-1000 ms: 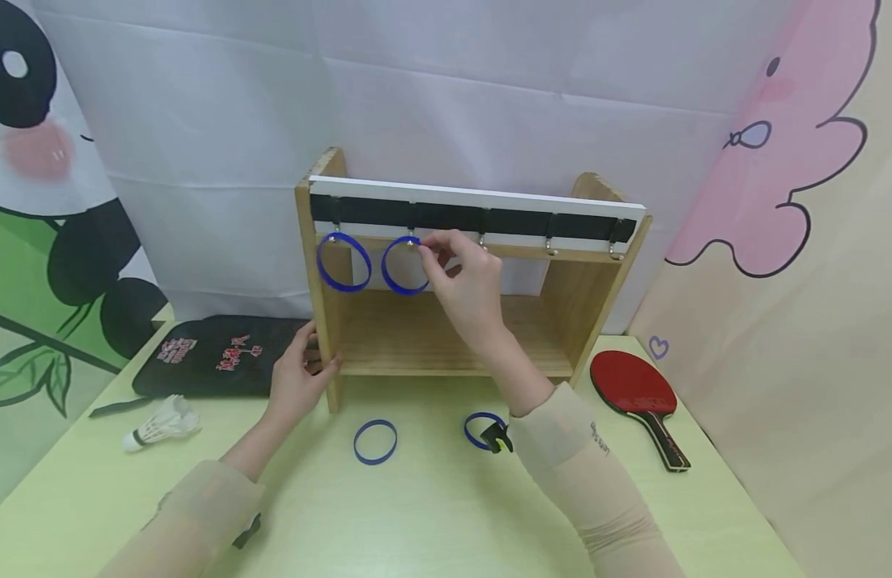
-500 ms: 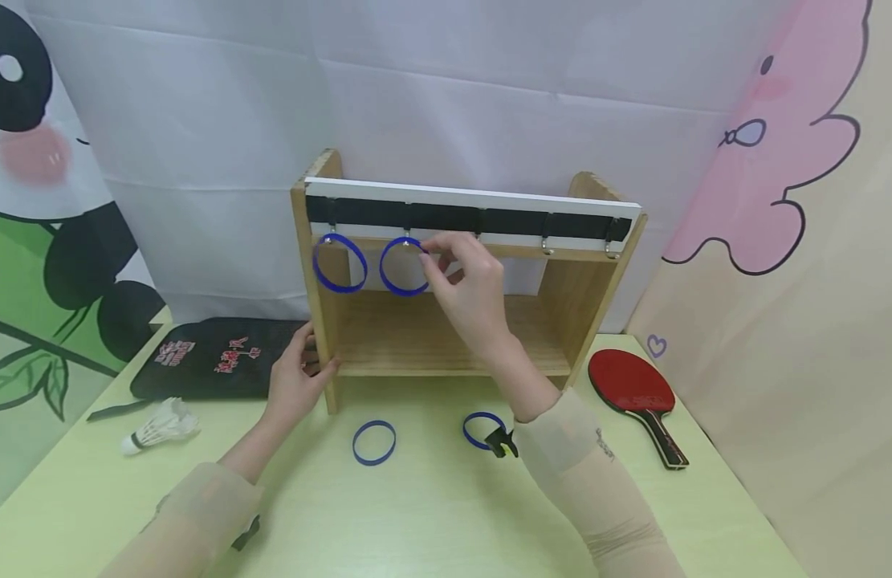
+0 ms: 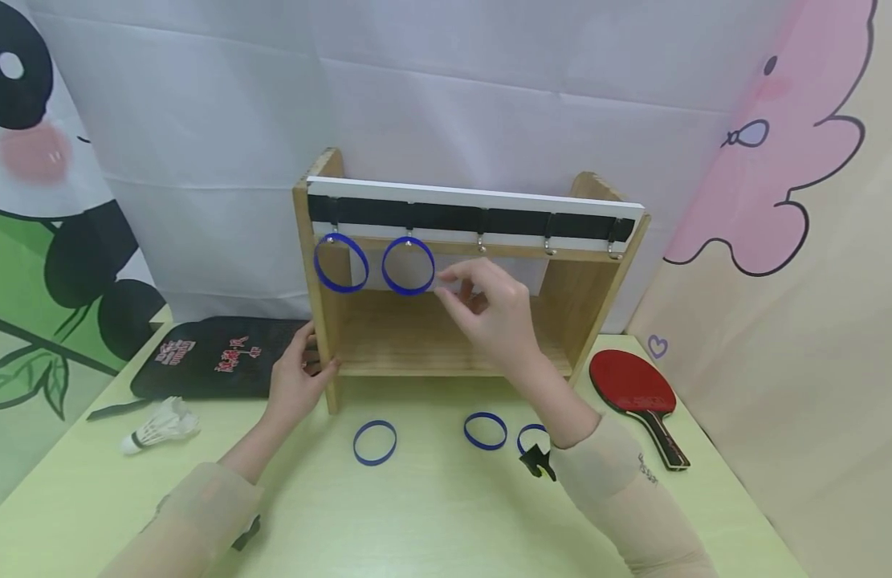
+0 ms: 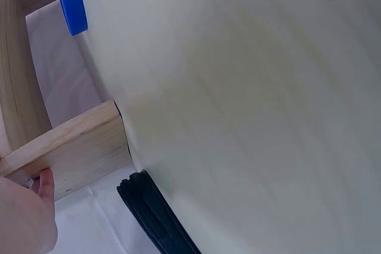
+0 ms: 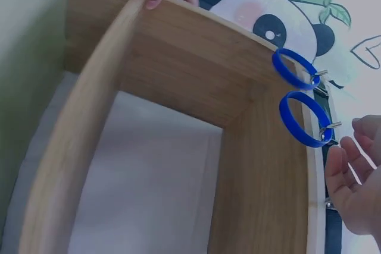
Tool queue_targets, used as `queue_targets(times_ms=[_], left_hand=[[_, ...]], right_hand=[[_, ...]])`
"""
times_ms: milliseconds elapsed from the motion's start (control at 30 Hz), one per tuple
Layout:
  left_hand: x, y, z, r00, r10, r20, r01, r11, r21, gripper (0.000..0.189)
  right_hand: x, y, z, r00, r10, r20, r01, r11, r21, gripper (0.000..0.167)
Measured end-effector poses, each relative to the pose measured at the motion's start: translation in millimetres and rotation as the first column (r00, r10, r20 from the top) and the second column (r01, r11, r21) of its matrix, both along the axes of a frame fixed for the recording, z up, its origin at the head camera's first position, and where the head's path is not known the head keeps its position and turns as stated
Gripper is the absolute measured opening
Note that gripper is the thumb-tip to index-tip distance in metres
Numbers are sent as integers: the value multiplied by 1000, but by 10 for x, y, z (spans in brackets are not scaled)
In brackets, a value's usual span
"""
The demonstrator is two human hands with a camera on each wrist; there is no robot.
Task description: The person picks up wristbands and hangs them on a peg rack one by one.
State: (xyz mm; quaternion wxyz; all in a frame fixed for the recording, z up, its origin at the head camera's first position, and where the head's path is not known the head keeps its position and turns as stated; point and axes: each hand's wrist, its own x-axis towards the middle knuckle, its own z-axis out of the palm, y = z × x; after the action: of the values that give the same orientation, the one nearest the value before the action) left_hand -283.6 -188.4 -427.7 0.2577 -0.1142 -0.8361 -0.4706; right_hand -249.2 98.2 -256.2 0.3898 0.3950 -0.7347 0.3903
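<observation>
Two blue rings hang from hooks on the front rail of a wooden shelf [image 3: 446, 333]. The left ring [image 3: 340, 286] is on the first hook, the other ring [image 3: 408, 291] on the second. Just right of the second ring is my right hand [image 3: 494, 317], its fingers loosely bent and holding nothing; the right wrist view shows a gap between fingertips and ring. My left hand [image 3: 295, 381] grips the shelf's left side panel low down, thumb toward the front; its other fingers are partly hidden behind the panel.
On the table [image 3: 417, 514] lie more blue rings [image 3: 375, 463], one partly hidden by the right sleeve. A black case [image 3: 214, 357] and a shuttlecock [image 3: 160, 424] lie left, a red table tennis bat [image 3: 633, 384] right. Three further hooks [image 3: 550, 245] line the rail.
My right hand has let go of the second ring and moved right and down, leaving it hanging on the hook. Another ring on the table has come into view. The left hand stays put.
</observation>
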Motion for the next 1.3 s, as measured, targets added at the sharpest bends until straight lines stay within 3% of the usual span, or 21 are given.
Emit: queue_targets(times_ms=[267, 433, 633, 867, 1067, 1300], left_hand=[[1, -4, -9, 1000, 6, -4, -6, 1000, -1, 69], [7, -4, -6, 1000, 8, -3, -8, 1000, 0, 68], [5, -14, -14, 1000, -3, -9, 3, 1000, 1, 69], [17, 7, 15, 1000, -7, -27, 7, 1000, 9, 69], [26, 26, 34, 999, -14, -28, 14, 1000, 17, 69], [26, 21, 32, 1000, -10, -14, 11, 1000, 21, 68]], right_hand=[[7, 205, -270, 999, 2, 40, -8, 990, 141, 15], [13, 305, -502, 996, -48, 69, 28, 963, 268, 18], [27, 422, -770, 988, -44, 145, -12, 932, 362, 20], [6, 604, -1129, 984, -69, 165, -22, 868, 495, 23], [16, 742, -1443, 950, -134, 282, -70, 790, 609, 21], [-44, 865, -1717, 942, -125, 312, -120, 743, 658, 20]])
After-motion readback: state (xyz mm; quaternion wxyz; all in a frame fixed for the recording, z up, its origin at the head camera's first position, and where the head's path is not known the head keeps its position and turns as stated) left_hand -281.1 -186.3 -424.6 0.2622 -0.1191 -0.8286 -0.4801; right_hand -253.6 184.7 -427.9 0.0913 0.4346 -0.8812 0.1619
